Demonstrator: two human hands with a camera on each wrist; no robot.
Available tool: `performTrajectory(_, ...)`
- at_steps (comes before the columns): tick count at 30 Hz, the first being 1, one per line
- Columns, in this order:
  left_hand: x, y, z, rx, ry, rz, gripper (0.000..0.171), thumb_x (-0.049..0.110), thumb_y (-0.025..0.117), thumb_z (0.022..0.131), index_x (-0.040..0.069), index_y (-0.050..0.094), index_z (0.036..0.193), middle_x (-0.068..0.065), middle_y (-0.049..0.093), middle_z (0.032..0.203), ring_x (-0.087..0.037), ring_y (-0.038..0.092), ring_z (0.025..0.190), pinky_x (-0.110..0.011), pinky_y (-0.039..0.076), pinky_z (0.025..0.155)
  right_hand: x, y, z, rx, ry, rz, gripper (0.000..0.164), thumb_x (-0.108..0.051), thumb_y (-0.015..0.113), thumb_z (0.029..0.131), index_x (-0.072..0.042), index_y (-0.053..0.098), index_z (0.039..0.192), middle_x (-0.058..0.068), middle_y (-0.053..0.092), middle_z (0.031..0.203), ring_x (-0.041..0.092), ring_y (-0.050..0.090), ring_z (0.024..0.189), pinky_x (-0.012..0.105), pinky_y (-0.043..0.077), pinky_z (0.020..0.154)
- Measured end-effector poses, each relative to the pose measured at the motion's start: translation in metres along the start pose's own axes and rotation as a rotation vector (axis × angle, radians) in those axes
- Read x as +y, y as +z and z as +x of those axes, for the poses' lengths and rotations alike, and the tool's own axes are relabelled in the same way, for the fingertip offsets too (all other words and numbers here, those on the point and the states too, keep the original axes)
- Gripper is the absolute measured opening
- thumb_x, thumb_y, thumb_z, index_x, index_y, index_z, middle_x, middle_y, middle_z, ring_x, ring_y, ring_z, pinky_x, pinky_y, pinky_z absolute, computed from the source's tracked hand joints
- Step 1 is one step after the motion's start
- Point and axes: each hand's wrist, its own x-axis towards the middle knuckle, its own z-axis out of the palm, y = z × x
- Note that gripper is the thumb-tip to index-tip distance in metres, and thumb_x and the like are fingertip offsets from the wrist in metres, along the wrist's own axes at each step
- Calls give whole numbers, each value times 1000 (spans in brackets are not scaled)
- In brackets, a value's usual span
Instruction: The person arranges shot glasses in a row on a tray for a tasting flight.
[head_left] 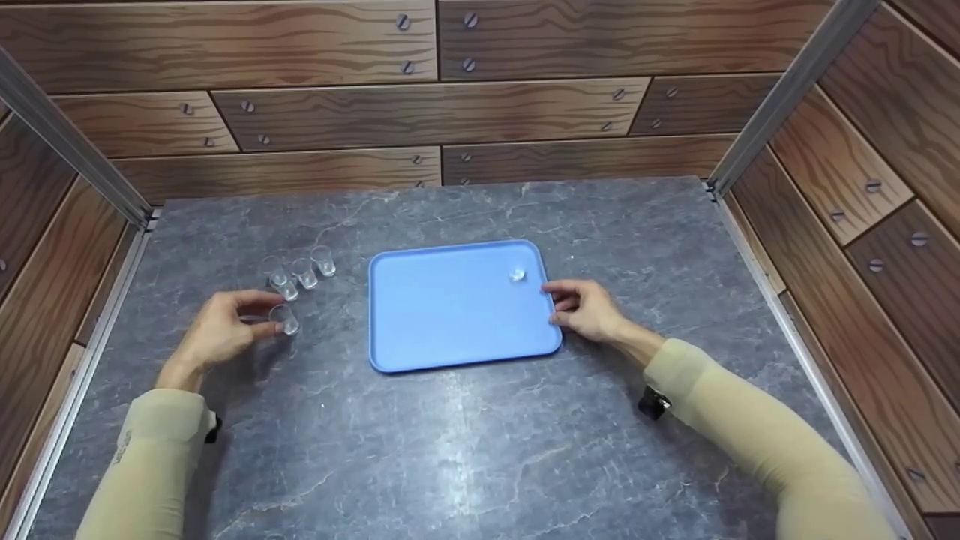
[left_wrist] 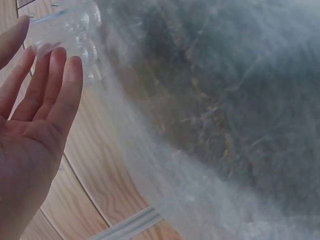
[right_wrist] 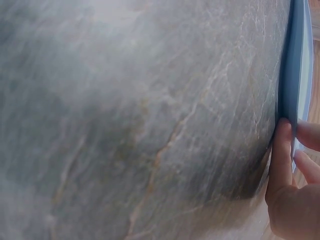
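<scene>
My left hand (head_left: 219, 328) is at a small clear shot glass (head_left: 290, 324), thumb against it and forefinger stretched beyond it toward the other glasses. In the left wrist view the fingers (left_wrist: 65, 95) are fairly straight, thumb apart, with clear glasses (left_wrist: 85, 47) beyond the fingertips. Several more shot glasses (head_left: 306, 274) stand close together just past that hand. On the right, my right hand (head_left: 589, 311) pinches the right rim of a blue tray (head_left: 450, 315); the right wrist view has fingers on both sides of the tray's edge (right_wrist: 292, 75). One shot glass (head_left: 517, 274) stands near the tray's far right corner.
Everything lies on a grey marbled tabletop (head_left: 360, 450). Wood-patterned panels (head_left: 322, 116) close it in at the back and both sides, with metal rails (head_left: 795, 345) along the side edges.
</scene>
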Motion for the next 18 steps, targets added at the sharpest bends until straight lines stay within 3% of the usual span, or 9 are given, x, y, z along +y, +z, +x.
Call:
performTrajectory(6,-2,4,1,0,-35,2,49,12,86,98,-1,73,143,-28,75,141,-46,75,128,-7,53,89,0,0,0,0,11,-10,55,9,80,93,8,68,146,30,75,128,15,72,101,12,58,80)
performTrajectory(18,4,8,5,5,-31,34,44,16,85,99,2,75,140,-23,79,135,-40,76,125,-9,52,90,0,-2,-1,0,26,1,56,9,79,93,6,68,148,30,75,126,14,71,98,13,60,77)
